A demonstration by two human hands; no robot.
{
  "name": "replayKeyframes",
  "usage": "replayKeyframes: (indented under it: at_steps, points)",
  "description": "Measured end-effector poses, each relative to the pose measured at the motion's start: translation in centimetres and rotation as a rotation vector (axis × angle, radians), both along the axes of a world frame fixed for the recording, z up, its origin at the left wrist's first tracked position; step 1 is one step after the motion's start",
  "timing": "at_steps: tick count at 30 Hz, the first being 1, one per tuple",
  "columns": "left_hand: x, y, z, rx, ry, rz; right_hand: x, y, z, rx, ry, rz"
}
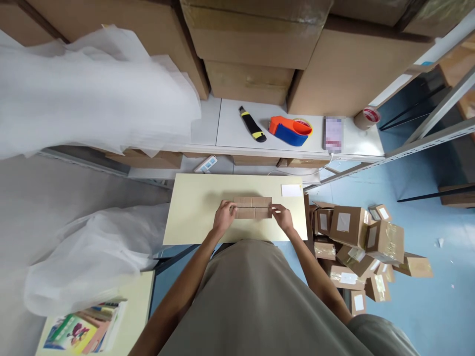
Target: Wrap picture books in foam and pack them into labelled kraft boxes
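Observation:
A flat, unfolded brown cardboard box blank (253, 207) lies on the small pale yellow table (193, 217) in front of me. My left hand (224, 216) grips its left end with curled fingers. Gripping the right end in the same way is my right hand (282, 216). A small white label (291, 190) lies on the table just beyond the blank, to the right.
On the white shelf (230, 129) behind are a black and yellow utility knife (252, 124), an orange and blue tape dispenser (291, 130), a phone (333, 133) and a tape roll (366, 117). Several taped small boxes (356, 247) pile on the floor right. White foam sheets (85, 89) hang left.

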State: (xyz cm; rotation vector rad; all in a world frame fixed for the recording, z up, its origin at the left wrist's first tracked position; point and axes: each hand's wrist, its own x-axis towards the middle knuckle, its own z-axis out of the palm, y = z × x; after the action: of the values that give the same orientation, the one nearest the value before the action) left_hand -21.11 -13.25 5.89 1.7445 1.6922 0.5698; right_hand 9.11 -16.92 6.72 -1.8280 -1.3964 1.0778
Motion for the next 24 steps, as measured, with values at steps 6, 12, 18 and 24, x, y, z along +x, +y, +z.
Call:
replayKeyframes:
  at_steps: [6,12,18,24]
  points:
    - [4.0,6.1,7.7,0.297,-0.073,-0.067,2.0,8.5,11.6,0.496,-0.286,0.061]
    - [9.8,11.6,19.0,0.559,-0.265,-0.151,4.0,21.5,18.2,0.597,-0.647,0.069]
    - [11.3,10.5,22.5,0.601,-0.396,-0.182,4.5,26.5,16.2,0.520,-0.639,0.089]
    - [9.6,5.9,19.3,0.398,-0.522,-0.063,3.0,18.5,17.0,0.498,-0.396,0.015]
